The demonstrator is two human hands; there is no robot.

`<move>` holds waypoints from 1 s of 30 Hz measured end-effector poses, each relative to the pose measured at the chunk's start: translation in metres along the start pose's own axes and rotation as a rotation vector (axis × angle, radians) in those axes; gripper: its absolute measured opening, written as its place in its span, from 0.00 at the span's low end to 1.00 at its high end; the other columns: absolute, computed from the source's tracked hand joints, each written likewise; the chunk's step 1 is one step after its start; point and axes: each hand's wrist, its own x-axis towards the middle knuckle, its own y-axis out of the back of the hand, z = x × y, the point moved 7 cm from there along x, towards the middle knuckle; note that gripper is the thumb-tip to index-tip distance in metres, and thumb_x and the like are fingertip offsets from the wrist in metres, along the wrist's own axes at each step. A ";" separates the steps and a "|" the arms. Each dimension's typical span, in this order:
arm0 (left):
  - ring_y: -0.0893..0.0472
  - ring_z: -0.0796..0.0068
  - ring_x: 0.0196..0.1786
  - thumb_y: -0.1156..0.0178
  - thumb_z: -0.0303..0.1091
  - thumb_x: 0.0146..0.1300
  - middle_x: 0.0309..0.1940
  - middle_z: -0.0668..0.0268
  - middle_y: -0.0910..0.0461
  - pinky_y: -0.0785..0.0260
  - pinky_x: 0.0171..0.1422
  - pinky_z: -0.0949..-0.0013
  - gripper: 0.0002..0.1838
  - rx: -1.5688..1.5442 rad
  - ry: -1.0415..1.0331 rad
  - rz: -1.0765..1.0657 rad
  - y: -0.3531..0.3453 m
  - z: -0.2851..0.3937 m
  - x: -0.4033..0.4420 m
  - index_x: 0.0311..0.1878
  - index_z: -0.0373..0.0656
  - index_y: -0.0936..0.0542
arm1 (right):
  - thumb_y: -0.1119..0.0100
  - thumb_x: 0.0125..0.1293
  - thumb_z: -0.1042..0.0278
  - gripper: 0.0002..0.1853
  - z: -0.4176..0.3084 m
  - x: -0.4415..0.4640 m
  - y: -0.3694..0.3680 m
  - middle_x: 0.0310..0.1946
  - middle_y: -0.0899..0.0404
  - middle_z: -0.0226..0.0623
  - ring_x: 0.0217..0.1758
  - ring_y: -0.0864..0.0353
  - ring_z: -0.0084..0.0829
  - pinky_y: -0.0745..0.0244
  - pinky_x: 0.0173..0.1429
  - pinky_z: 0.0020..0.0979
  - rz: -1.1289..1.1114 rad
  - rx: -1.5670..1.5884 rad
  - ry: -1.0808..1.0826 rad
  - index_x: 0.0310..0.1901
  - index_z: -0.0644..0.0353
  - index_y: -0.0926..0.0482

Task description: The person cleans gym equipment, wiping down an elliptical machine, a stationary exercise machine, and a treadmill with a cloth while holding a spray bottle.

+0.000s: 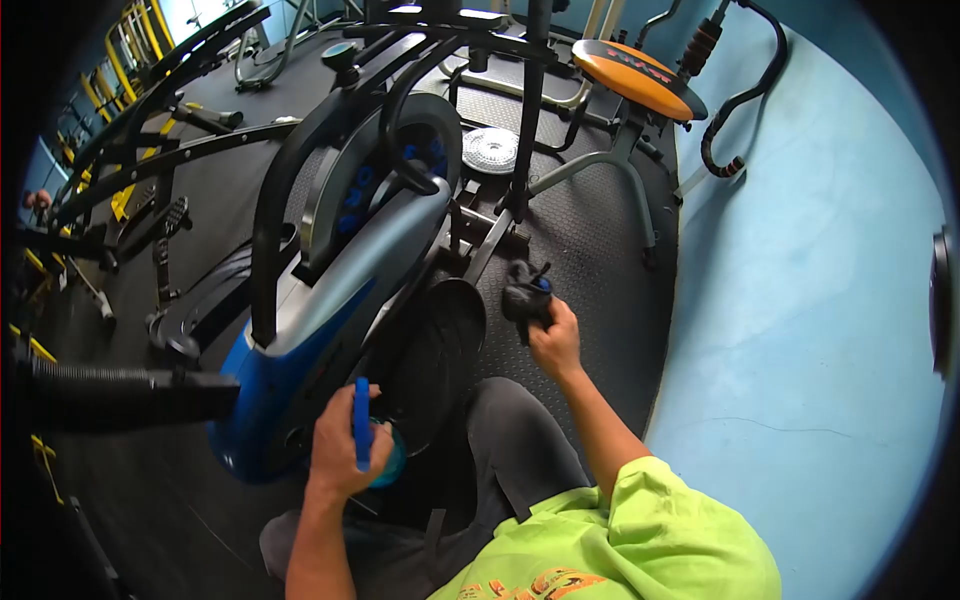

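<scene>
My left hand [345, 440] is closed around a spray bottle [362, 425], seen from above with a long blue head and a teal body partly hidden below the fingers. It is beside the lower part of a blue and silver elliptical machine [370, 270]. Further right, my right hand [556, 338] grips a bunched black cloth [525, 297] over the dark floor, apart from the machine. Most of the cloth sticks out beyond the fingers. The machine's large black round disc [440, 335] lies between the two hands.
A pale blue wall [800, 330] runs along the right. An orange and black padded seat [640, 78] on a grey frame stands ahead, near a silver round plate [490, 151]. A black bar [130, 392] juts in from the left. Yellow gym frames [125, 60] stand far left.
</scene>
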 end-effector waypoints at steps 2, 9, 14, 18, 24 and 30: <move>0.19 0.70 0.29 0.37 0.27 0.50 0.40 0.57 0.20 0.26 0.38 0.69 0.23 -0.050 0.033 -0.033 -0.016 -0.002 0.007 0.52 0.36 0.24 | 0.40 0.53 0.68 0.19 0.014 0.026 -0.047 0.50 0.21 0.48 0.55 0.25 0.50 0.33 0.63 0.46 0.031 0.026 0.017 0.48 0.63 0.21; 0.16 0.73 0.38 0.36 0.26 0.52 0.49 0.57 0.21 0.23 0.41 0.73 0.23 -0.218 0.256 -0.177 -0.059 -0.025 0.029 0.54 0.36 0.24 | 0.43 0.58 0.52 0.16 0.110 0.096 -0.197 0.41 0.14 0.46 0.59 0.23 0.46 0.28 0.65 0.40 -0.256 0.157 -0.607 0.41 0.48 0.12; 0.17 0.74 0.38 0.35 0.23 0.50 0.50 0.52 0.20 0.22 0.41 0.73 0.22 -0.164 0.279 -0.188 -0.060 -0.046 0.046 0.51 0.33 0.26 | 0.43 0.59 0.55 0.18 0.103 0.148 -0.186 0.52 0.29 0.61 0.58 0.28 0.58 0.30 0.65 0.46 -0.097 -0.217 -0.424 0.48 0.46 0.14; 0.17 0.73 0.37 0.36 0.24 0.50 0.51 0.51 0.21 0.22 0.42 0.73 0.21 -0.086 0.312 -0.130 -0.049 -0.057 0.058 0.49 0.34 0.26 | 0.42 0.59 0.57 0.17 0.150 0.218 -0.181 0.50 0.32 0.59 0.55 0.28 0.59 0.30 0.63 0.47 0.233 -0.276 -0.370 0.49 0.48 0.14; 0.16 0.75 0.34 0.36 0.25 0.50 0.50 0.53 0.20 0.22 0.42 0.73 0.21 -0.082 0.380 -0.189 -0.043 -0.069 0.057 0.49 0.34 0.26 | 0.41 0.57 0.53 0.27 0.153 0.226 -0.175 0.54 0.32 0.60 0.57 0.29 0.60 0.31 0.64 0.47 0.190 -0.255 -0.419 0.60 0.47 0.22; 0.16 0.75 0.34 0.36 0.26 0.49 0.49 0.55 0.20 0.22 0.41 0.72 0.21 -0.081 0.384 -0.212 -0.042 -0.069 0.066 0.50 0.34 0.25 | 0.38 0.56 0.56 0.30 0.102 0.126 -0.193 0.57 0.33 0.68 0.58 0.26 0.68 0.30 0.67 0.50 -0.436 -0.187 -0.424 0.63 0.34 0.30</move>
